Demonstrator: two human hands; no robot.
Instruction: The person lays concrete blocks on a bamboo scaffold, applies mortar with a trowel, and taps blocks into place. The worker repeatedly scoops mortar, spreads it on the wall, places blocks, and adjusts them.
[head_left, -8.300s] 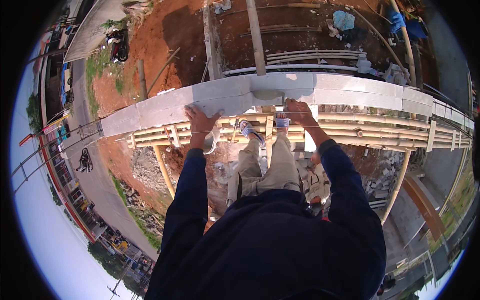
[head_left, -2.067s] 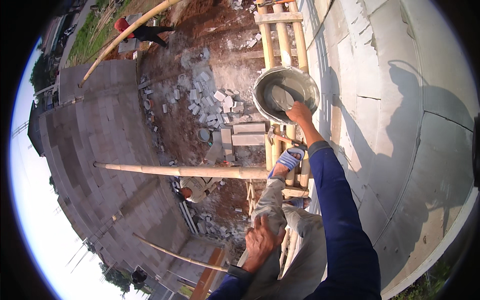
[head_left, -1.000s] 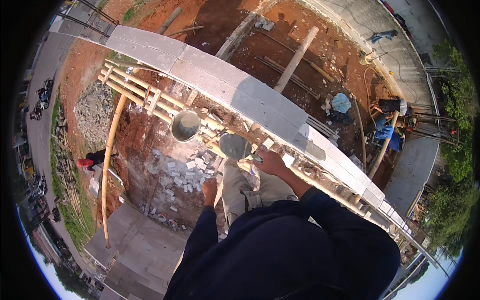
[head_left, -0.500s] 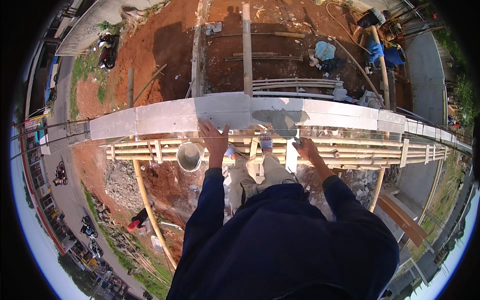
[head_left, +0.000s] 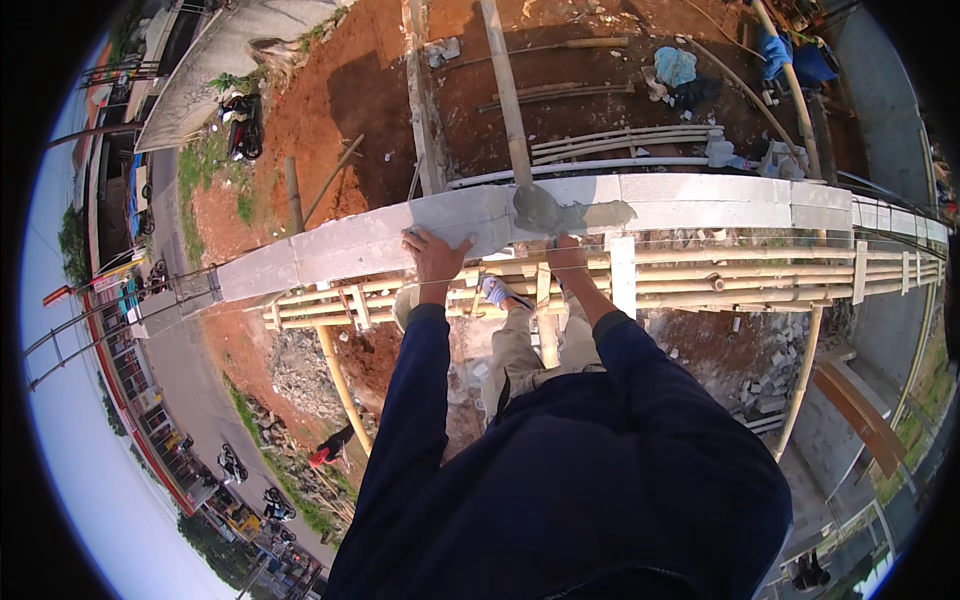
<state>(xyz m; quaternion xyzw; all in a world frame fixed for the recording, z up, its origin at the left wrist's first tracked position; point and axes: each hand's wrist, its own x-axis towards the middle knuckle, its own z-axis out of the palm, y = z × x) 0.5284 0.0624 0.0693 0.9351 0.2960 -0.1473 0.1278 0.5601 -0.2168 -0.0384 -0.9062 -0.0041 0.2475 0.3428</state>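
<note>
A row of pale grey blocks point(head_left: 700, 202) runs across the view as a wall top. My left hand point(head_left: 436, 264) lies spread on the near edge of one block, holding nothing. My right hand point(head_left: 568, 254) is closed round the handle of a trowel point(head_left: 537, 208), whose blade is over the wall top. Wet grey mortar point(head_left: 598, 214) is smeared on the block just right of the blade. The handle is mostly hidden by my fingers. Beside my left forearm, a bucket point(head_left: 405, 304) shows only in part.
Bamboo scaffold poles point(head_left: 720, 272) run below the wall, with my feet on them. A thin string stretches along its near side. An upright white board point(head_left: 622, 275) stands right of my right hand. A bamboo post point(head_left: 508, 95) and a concrete column point(head_left: 422, 100) rise beyond.
My right hand has moved left and toward the wall, carrying the trowel from the mortar's right part to its left end. My left hand stays on the block. The view has tilted.
</note>
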